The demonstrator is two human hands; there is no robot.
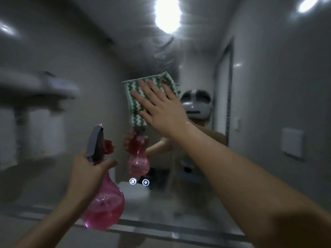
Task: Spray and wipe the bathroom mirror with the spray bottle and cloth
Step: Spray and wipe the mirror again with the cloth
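Observation:
The bathroom mirror [89, 86] fills most of the view, hazy with smears near its top. My right hand [161, 108] presses a green-and-white zigzag cloth [136, 101] flat against the glass at the centre, fingers straight and spread. My left hand [87, 169] grips the neck of a pink translucent spray bottle [105, 203] with a dark trigger head, held upright in front of the mirror's lower left. The bottle's reflection [138, 158] shows just beyond it.
The mirror's lower edge [161, 228] runs across the bottom. Two small lit touch icons [139, 182] glow on the glass. A grey wall with a white switch plate [292, 144] stands to the right. A bright ceiling light [167, 13] reflects at the top.

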